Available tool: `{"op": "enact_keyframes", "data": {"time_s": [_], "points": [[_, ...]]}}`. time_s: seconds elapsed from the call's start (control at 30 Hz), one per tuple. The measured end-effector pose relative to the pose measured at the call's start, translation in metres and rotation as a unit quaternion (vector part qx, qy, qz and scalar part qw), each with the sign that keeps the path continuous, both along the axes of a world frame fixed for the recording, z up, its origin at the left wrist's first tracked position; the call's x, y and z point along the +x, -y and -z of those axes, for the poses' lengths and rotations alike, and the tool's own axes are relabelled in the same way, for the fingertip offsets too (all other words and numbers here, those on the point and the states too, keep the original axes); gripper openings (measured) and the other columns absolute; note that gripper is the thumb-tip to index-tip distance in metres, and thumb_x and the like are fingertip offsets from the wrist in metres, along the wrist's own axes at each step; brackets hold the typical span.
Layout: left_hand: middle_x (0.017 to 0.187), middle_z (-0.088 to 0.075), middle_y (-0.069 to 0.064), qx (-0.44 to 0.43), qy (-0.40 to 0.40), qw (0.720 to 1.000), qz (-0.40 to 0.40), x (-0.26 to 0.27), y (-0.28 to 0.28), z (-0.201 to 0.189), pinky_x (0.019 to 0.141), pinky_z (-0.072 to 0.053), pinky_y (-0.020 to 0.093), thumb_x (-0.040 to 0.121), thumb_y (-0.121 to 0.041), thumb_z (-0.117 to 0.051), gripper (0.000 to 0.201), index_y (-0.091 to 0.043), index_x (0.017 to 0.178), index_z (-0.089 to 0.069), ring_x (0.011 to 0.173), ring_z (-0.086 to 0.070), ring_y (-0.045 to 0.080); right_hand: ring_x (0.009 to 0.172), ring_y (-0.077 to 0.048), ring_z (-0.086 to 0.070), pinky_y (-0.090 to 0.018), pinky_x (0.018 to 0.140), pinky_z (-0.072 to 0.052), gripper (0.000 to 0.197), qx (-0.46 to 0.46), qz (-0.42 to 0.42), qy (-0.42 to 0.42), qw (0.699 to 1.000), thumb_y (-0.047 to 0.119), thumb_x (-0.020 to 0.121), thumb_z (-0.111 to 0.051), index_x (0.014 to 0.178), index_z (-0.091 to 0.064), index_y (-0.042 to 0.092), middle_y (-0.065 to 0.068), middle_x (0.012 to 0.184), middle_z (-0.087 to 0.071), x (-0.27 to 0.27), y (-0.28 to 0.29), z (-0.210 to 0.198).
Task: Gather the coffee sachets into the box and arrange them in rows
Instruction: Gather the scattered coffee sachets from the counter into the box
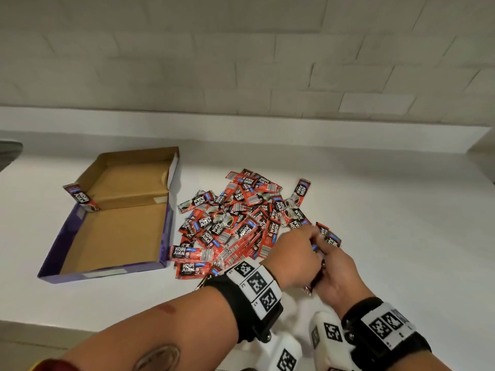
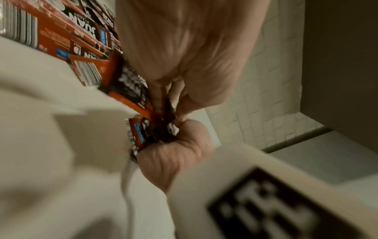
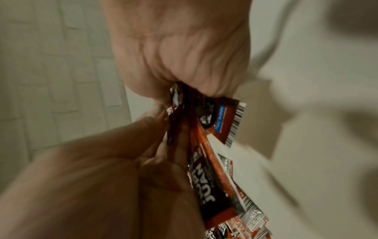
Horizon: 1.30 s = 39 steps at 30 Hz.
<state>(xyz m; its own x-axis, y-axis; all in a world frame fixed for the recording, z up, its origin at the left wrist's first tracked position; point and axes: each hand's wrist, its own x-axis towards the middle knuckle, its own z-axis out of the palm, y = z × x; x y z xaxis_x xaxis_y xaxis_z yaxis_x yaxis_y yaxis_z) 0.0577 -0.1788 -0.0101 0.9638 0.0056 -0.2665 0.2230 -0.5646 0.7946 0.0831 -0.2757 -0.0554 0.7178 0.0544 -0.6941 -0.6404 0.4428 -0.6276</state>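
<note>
A heap of red and black coffee sachets lies on the white counter to the right of the open box, which has purple walls and a brown inside. One sachet leans on the box's left wall. Both hands meet at the heap's right edge. My right hand grips a small bundle of sachets, whose ends stick out above and below the fist. My left hand pinches sachets against that bundle. The fingertips hide how many are held.
The white counter runs back to a low ledge under a tiled wall. Bare counter lies right of the heap and in front of the box. White wrist camera blocks hang below both wrists near the front edge.
</note>
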Motion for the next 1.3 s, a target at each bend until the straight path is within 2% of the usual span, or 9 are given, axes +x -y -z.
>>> {"op": "enact_keyframes", "data": {"time_s": [0.17, 0.27, 0.37, 0.47, 0.63, 0.83, 1.0, 1.1, 1.3], "points": [[0.157, -0.038, 0.01, 0.046, -0.039, 0.99, 0.13, -0.005, 0.0, -0.01, 0.112, -0.039, 0.032, 0.087, 0.003, -0.053, 0.088, -0.024, 0.161, -0.013, 0.138, -0.045, 0.027, 0.093, -0.031, -0.073, -0.041, 0.073, -0.057, 0.022, -0.014, 0.005, -0.007, 1.0, 0.016, 0.103, -0.054, 0.116, -0.07, 0.006, -0.02, 0.105, -0.076, 0.003, -0.005, 0.006], [0.157, -0.039, 0.005, 0.094, 0.048, 0.981, 0.162, -0.006, -0.003, -0.023, 0.113, -0.038, 0.03, 0.085, 0.006, -0.057, 0.076, -0.018, 0.154, -0.035, 0.139, -0.044, 0.023, 0.078, -0.03, -0.067, -0.043, 0.069, -0.055, 0.016, -0.029, -0.002, 0.011, 1.0, 0.001, 0.102, -0.05, 0.099, -0.066, 0.003, -0.02, 0.088, -0.07, 0.008, -0.001, 0.0], [0.121, -0.067, 0.0, 0.11, 0.131, 0.981, 0.096, -0.001, -0.023, -0.028, 0.089, -0.052, 0.027, 0.088, -0.005, -0.062, 0.045, -0.024, 0.128, -0.061, 0.104, -0.064, 0.017, 0.065, -0.027, -0.071, -0.042, 0.059, -0.059, 0.01, -0.017, 0.01, -0.002, 1.0, 0.003, 0.1, -0.057, 0.101, -0.066, 0.006, -0.014, 0.081, -0.073, 0.018, 0.011, 0.002], [0.113, -0.066, 0.003, 0.211, 0.051, 0.976, 0.008, 0.01, -0.068, -0.011, 0.087, -0.054, 0.032, 0.09, -0.015, -0.065, 0.025, -0.017, 0.115, -0.063, 0.098, -0.064, 0.019, 0.053, -0.021, -0.071, -0.037, 0.049, -0.059, 0.014, 0.003, 0.024, -0.001, 1.0, 0.003, 0.094, -0.067, 0.106, -0.067, 0.01, -0.007, 0.069, -0.075, 0.024, 0.022, 0.002], [0.126, -0.051, 0.01, 0.317, -0.1, 0.943, -0.016, 0.005, -0.097, 0.03, 0.099, -0.051, 0.046, 0.077, -0.033, -0.081, 0.069, -0.012, 0.132, -0.044, 0.117, -0.055, 0.029, 0.064, -0.028, -0.075, -0.042, 0.059, -0.063, 0.023, 0.024, -0.031, 0.015, 0.999, -0.003, 0.088, -0.07, 0.107, -0.067, 0.008, -0.016, 0.086, -0.079, 0.023, 0.023, -0.009], [0.091, -0.068, 0.003, 0.337, -0.147, 0.929, -0.047, 0.008, -0.097, 0.028, 0.078, -0.058, 0.035, 0.085, -0.021, -0.075, 0.021, -0.01, 0.098, -0.062, 0.086, -0.068, 0.023, 0.07, -0.031, -0.074, -0.047, 0.078, -0.059, 0.014, 0.033, -0.036, 0.007, 0.999, -0.003, 0.087, -0.066, 0.098, -0.063, 0.006, -0.02, 0.089, -0.077, 0.025, 0.015, -0.012], [0.075, -0.067, 0.0, 0.252, -0.127, 0.955, -0.088, 0.0, -0.116, -0.02, 0.047, -0.045, 0.022, 0.087, -0.026, -0.076, 0.015, -0.016, 0.083, -0.066, 0.062, -0.066, 0.01, 0.069, -0.031, -0.074, -0.044, 0.07, -0.062, 0.013, 0.039, -0.046, 0.011, 0.998, -0.001, 0.088, -0.066, 0.1, -0.065, 0.004, -0.022, 0.094, -0.077, 0.028, 0.007, -0.011], [0.073, -0.069, -0.001, 0.076, -0.052, 0.986, -0.141, -0.005, -0.113, -0.062, 0.055, -0.043, 0.024, 0.079, -0.026, -0.085, 0.021, -0.016, 0.08, -0.067, 0.061, -0.062, 0.009, 0.07, -0.034, -0.073, -0.04, 0.053, -0.061, 0.023, 0.046, -0.05, 0.014, 0.998, -0.003, 0.088, -0.066, 0.11, -0.064, 0.003, -0.023, 0.102, -0.076, 0.03, -0.001, -0.009], [0.058, -0.067, -0.004, -0.209, -0.077, 0.966, -0.128, -0.004, -0.07, -0.084, 0.045, -0.046, 0.018, 0.077, -0.003, -0.083, 0.025, -0.013, 0.075, -0.06, 0.05, -0.063, 0.007, 0.104, -0.046, -0.071, -0.065, 0.097, -0.052, 0.04, 0.06, -0.057, 0.044, 0.996, 0.002, 0.088, -0.063, 0.127, -0.065, 0.002, -0.029, 0.116, -0.071, 0.031, -0.03, -0.015]]}}
